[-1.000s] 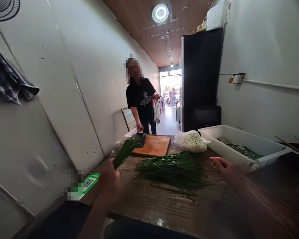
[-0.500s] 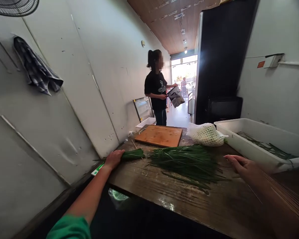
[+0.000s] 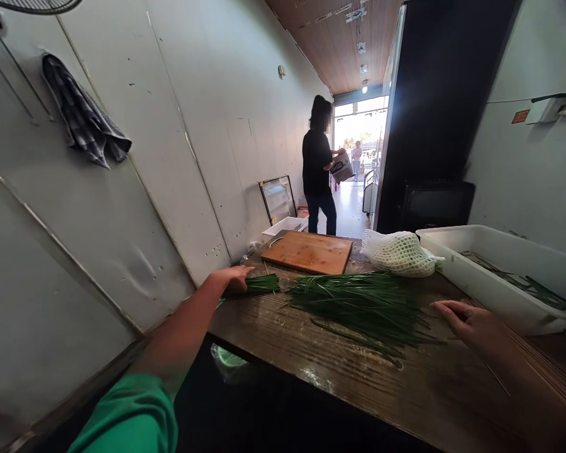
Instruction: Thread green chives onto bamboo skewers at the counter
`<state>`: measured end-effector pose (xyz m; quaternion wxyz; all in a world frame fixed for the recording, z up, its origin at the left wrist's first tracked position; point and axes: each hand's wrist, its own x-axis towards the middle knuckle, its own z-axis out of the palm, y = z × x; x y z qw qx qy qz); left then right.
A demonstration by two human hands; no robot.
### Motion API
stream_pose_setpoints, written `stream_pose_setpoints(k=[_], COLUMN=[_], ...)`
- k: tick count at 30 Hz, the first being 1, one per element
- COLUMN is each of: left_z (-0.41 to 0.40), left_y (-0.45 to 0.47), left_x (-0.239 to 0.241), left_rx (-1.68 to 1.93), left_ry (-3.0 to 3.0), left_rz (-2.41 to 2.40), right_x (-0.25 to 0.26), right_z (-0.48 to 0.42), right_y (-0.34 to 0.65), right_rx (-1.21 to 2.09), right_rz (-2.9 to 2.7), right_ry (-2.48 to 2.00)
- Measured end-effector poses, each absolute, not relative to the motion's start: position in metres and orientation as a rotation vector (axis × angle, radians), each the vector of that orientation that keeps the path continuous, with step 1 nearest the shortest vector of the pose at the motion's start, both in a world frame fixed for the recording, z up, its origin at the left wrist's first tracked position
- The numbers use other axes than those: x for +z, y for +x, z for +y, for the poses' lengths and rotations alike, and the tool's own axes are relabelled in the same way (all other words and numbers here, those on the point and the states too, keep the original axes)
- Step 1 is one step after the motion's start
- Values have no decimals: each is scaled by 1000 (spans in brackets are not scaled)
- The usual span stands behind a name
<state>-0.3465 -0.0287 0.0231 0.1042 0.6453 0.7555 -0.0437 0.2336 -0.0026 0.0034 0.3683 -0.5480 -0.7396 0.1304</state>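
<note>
My left hand (image 3: pixel 234 277) lies on a small bundle of green chives (image 3: pixel 260 284) at the left edge of the dark wooden table (image 3: pixel 339 371), fingers laid over its near end. A big loose pile of chives (image 3: pixel 364 305) spreads across the middle of the table. My right hand (image 3: pixel 466 318) rests on the table to the right of that pile, fingers stretched out flat and holding nothing. Thin bamboo skewers (image 3: pixel 542 371) lie under my right forearm.
A wooden cutting board (image 3: pixel 310 252) sits at the far end, a white foam net bag (image 3: pixel 399 255) beside it, and a white plastic tub (image 3: pixel 504 267) with some chives at the right. A person in black (image 3: pixel 318 165) stands in the aisle carrying a box. A checked cloth (image 3: pixel 82 116) hangs on the left wall.
My left hand brought the small chive bundle down from the air onto the table and slid it forward. The person beyond the table turned away towards the door. My right hand stayed put.
</note>
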Motion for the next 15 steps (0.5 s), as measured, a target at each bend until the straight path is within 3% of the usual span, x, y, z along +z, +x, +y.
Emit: stream_pose_setpoints(k=[4, 10, 15], left_z=[-34, -47, -57], left_y=[-313, -288, -284], left_x=[3, -51, -49], left_rx=[166, 85, 63], left_ry=[2086, 2070, 2102], left_rz=[2138, 2307, 2303], right_x=[14, 3, 5], right_z=[-11, -1, -4], right_y=[228, 232, 240], right_rx=[347, 329, 49], right_rz=[-1942, -1972, -1933], right_ry=[-1424, -1421, -1587])
